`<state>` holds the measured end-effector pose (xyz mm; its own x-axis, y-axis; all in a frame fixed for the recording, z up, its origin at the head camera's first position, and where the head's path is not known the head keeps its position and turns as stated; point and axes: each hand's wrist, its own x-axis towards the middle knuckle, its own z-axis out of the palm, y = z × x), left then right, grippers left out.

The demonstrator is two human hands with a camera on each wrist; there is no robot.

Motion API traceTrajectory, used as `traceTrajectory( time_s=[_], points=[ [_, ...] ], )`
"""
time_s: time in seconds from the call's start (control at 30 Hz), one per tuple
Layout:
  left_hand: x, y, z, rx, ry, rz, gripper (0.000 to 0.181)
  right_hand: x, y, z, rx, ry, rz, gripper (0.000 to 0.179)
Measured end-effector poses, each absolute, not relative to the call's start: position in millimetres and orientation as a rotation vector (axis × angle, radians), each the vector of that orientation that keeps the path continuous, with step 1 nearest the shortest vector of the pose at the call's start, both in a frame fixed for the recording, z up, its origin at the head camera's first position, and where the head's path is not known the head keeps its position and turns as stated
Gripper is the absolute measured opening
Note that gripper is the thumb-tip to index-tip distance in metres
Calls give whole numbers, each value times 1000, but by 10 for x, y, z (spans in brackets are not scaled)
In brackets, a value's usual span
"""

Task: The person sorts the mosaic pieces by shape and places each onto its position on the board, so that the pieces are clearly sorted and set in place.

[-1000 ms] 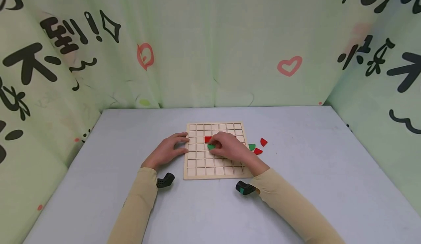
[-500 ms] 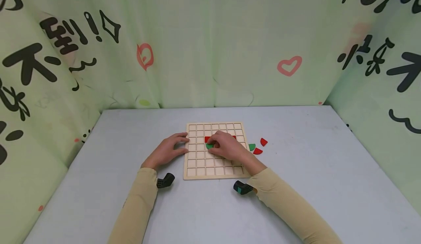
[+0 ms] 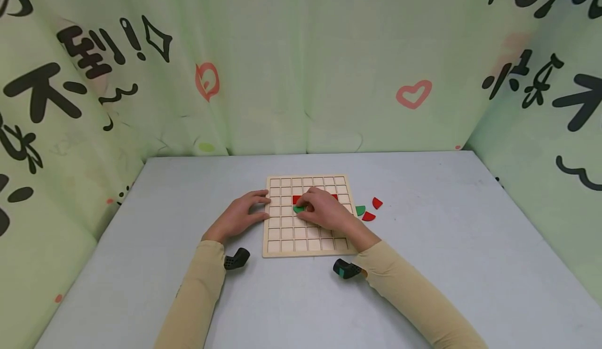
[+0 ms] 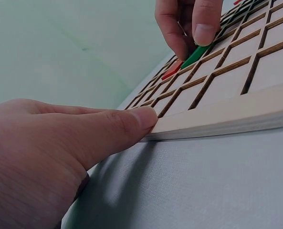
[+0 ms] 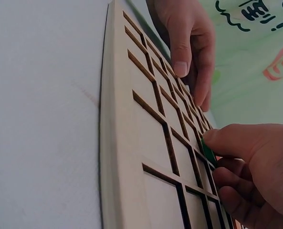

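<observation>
Flat green pc (image 3: 298, 209) now slightly further L, pinched by R hand (image 3: 325, 210); relaxed L hand (image 3: 240, 215) touches square-gridded wooden board (image 3: 288, 232); misaligned release may tilt pc.

Looks like a small cloth booth (image 3: 263, 41) with a work table (image 3: 301, 297). Has a pale green curtain (image 3: 301, 88) hanging in soft folds at the back and down both sides, a bit like a tent. Shows big black writing (image 3: 39, 90) and a pink heart (image 3: 414, 106) on the cloth. Has a wide, pale top reaching right up to the curtain, with a wooden board (image 3: 300, 232) of little squares on it. Shows small black cameras (image 3: 347, 269) by both tan sleeves (image 3: 193, 291), so seems like a place for recording. Hard to tell if part of a home, lab or office.
</observation>
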<state>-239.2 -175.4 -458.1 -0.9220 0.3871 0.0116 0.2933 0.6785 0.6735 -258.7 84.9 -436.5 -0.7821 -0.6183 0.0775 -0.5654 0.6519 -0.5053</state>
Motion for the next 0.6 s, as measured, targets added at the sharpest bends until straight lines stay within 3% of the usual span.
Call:
traceTrajectory(
  time_s=[0.6],
  points=[
    [-2373,-1755,-4569,554,2736,1135,44,-2615,843,-4397,-1007,2794,-811,16]
  ],
)
